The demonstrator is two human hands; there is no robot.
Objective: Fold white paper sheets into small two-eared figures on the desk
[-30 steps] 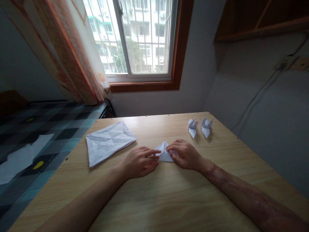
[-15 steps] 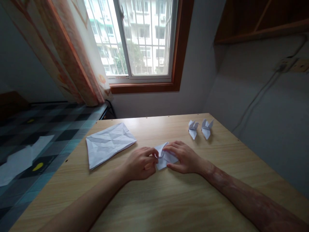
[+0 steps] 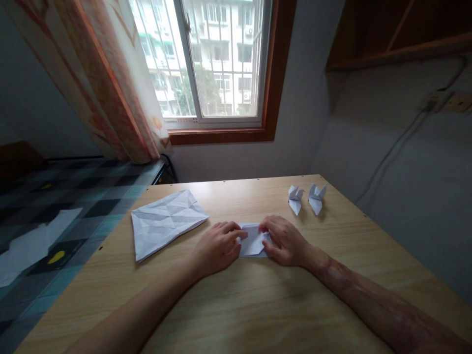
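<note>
A small folded sheet of white paper (image 3: 252, 240) lies on the wooden table between my two hands. My left hand (image 3: 221, 246) grips its left edge, thumb and fingers closed on it. On the other side, my right hand (image 3: 283, 241) pinches the right edge with bent fingers. The paper's two ends are partly hidden under my fingers. Beyond my right hand stand two white origami figures with pointed, wing-like flaps, a left one (image 3: 295, 199) and a right one (image 3: 316, 198).
Creased white paper sheets (image 3: 168, 219) lie at the table's left side. A bed with a checked cover (image 3: 110, 179) adjoins the table (image 3: 236, 305) on the left, with more white paper (image 3: 37, 243) on it. A wall and a cable (image 3: 387, 152) are to the right.
The flap that stood up at the paper's left now lies flatter, and the paper looks more rectangular. My right fingers have drawn back to its right edge; my left fingers reach further over it.
</note>
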